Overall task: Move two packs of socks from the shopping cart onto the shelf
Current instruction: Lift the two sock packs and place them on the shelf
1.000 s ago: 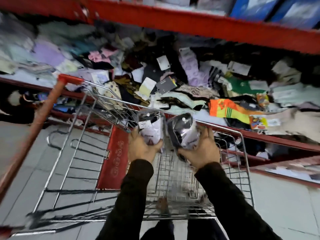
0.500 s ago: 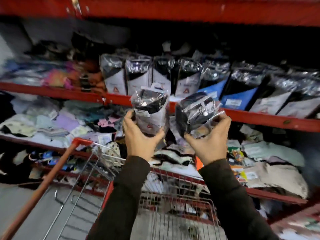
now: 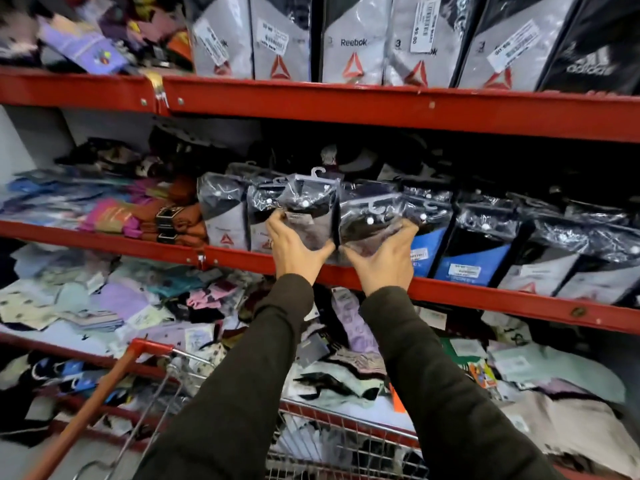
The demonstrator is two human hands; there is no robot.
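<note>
Shelving in red metal [image 3: 450, 292] fills the view, its middle tier lined with upright bagged sock packs. Both held packs are glossy clear bags over dark socks with white hanger hooks. Left pack [image 3: 309, 213] stands upright at that tier's front edge, above the left hand [image 3: 294, 252] clasping its lower part. Right pack [image 3: 372, 225] leans just beside it, its base clasped in the right hand [image 3: 384, 261]
</note>
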